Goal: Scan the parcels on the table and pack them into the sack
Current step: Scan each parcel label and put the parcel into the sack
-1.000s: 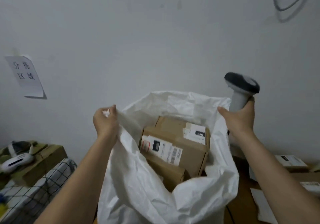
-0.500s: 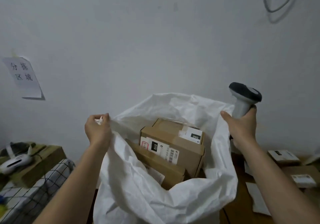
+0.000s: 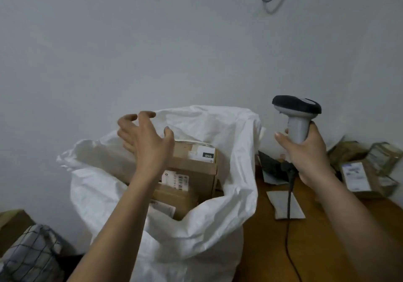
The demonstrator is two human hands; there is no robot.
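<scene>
A white woven sack [image 3: 209, 220] stands open at the centre, beside the wooden table [image 3: 272, 249]. Inside it lie several brown cardboard parcels [image 3: 196, 170] with white labels. My left hand [image 3: 146, 142] hovers over the sack's mouth with fingers spread and loosely bent, holding nothing. My right hand [image 3: 305, 153] grips the handle of a grey barcode scanner [image 3: 296, 116], held upright to the right of the sack. More parcels [image 3: 359, 172] lie on the table at the far right.
The scanner's black cable [image 3: 289, 227] runs down across the table, over a flat paper envelope [image 3: 281, 203]. A checked cloth bundle [image 3: 30, 253] and a cardboard box [image 3: 11, 222] sit at the lower left. A white wall stands close behind.
My left hand has let go of the sack's rim and moved right, over the parcels. My right hand has released the sack's edge and moved away with the scanner. The sack has slumped.
</scene>
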